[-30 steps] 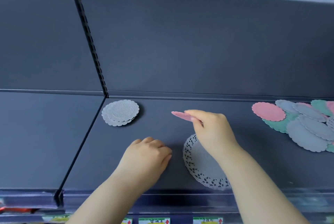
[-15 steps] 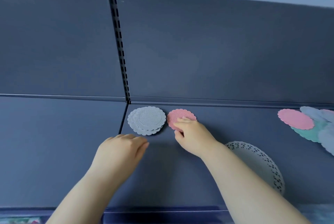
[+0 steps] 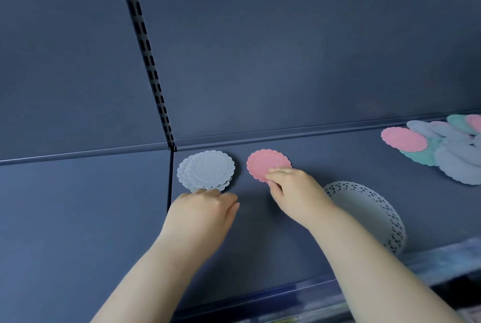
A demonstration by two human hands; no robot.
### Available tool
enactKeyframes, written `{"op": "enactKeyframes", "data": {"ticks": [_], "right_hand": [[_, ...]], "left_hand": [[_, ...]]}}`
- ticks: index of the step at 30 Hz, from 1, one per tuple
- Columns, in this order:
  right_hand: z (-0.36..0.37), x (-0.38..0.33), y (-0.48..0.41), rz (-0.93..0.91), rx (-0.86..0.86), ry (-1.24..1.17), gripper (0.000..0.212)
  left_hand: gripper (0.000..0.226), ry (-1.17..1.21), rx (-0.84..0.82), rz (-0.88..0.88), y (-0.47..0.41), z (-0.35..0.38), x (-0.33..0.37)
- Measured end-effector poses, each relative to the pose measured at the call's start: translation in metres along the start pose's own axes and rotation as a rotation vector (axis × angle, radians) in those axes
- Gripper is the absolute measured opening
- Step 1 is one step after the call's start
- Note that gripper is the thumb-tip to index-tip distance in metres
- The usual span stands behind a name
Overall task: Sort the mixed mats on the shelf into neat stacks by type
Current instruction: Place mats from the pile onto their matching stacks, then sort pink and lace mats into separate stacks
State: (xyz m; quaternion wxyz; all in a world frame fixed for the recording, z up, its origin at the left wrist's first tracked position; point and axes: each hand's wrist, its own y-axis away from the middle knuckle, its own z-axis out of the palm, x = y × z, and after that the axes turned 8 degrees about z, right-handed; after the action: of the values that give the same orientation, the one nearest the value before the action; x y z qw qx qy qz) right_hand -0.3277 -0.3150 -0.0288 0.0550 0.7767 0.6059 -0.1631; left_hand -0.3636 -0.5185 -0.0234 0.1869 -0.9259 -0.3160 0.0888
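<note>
Mats on dark shelf [image 3: 286, 257], sorting under way.
Back left corner: grey mat stack [image 3: 207, 170]; just beside it along the back edge, not touching, pink mat [image 3: 265, 162], lying flat. Fingertips of right hand [image 3: 294, 192] on its near rim; pinching or merely pressing, cannot tell. Palm-down left hand [image 3: 205, 208], loosely curled, holds nothing, at the stack's near rim. Toward front edge: white lace doily [image 3: 369, 208]. Back right: mixed pile [image 3: 447, 145].

We seem to be in a shop: a dark metal shelf [image 3: 299, 244] with flat back panels [image 3: 286, 49], a slotted upright [image 3: 148, 62] at upper left, and a clear strip [image 3: 286, 294] along the lower edge.
</note>
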Motion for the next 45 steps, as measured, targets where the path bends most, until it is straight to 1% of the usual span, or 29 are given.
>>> {"op": "enactKeyframes", "data": {"ticks": [2,5,8,10,14,17,20,24,30,32,34,38,41,45], "right_hand": [[-0.014,0.0,0.023,0.014,0.088,-0.097,0.02],[-0.038,0.012,0.073,0.085,0.183,-0.205,0.02],[-0.058,0.049,0.134,0.138,0.29,-0.265,0.015],[-0.068,0.079,0.175,0.181,0.329,-0.269,0.013],[-0.077,0.141,0.253,0.311,0.348,-0.259,0.02],[-0.076,0.189,0.303,0.405,0.312,-0.279,0.02],[-0.078,0.227,0.346,0.491,0.308,-0.287,0.019],[-0.081,0.263,0.382,0.547,0.316,-0.284,0.021],[-0.088,0.318,0.384,0.582,0.34,-0.33,0.021],[-0.092,0.338,0.375,0.594,0.309,-0.349,0.027],[-0.097,0.356,0.365,0.577,0.292,-0.332,0.033],[-0.121,0.415,0.332,0.542,0.259,-0.286,0.014],[-0.147,0.455,0.304,0.524,0.235,-0.249,0.016],[-0.176,0.497,0.271,0.506,0.319,-0.262,0.014]], "left_hand": [[0.038,0.017,0.014,0.04,-0.003,-0.002,0.013],[0.038,0.105,0.025,0.115,-0.003,-0.004,0.049],[0.034,0.23,0.052,0.229,-0.004,-0.008,0.107],[0.03,0.308,0.076,0.315,-0.005,-0.011,0.154],[0.025,0.402,0.057,0.437,-0.006,-0.002,0.247],[0.024,0.433,0.014,0.48,-0.002,0.018,0.305],[0.027,0.442,-0.027,0.5,0.004,0.035,0.348],[0.025,0.496,-0.092,0.53,0.003,0.047,0.385],[0.027,0.497,-0.094,0.5,-0.037,0.053,0.426],[0.023,0.508,-0.097,0.498,-0.055,0.064,0.438],[0.024,0.517,-0.094,0.493,-0.073,0.072,0.45],[0.031,0.517,-0.047,0.501,-0.134,0.095,0.489],[0.031,0.552,-0.012,0.497,-0.183,0.103,0.514],[0.036,0.564,0.027,0.509,-0.242,0.107,0.542]]}}
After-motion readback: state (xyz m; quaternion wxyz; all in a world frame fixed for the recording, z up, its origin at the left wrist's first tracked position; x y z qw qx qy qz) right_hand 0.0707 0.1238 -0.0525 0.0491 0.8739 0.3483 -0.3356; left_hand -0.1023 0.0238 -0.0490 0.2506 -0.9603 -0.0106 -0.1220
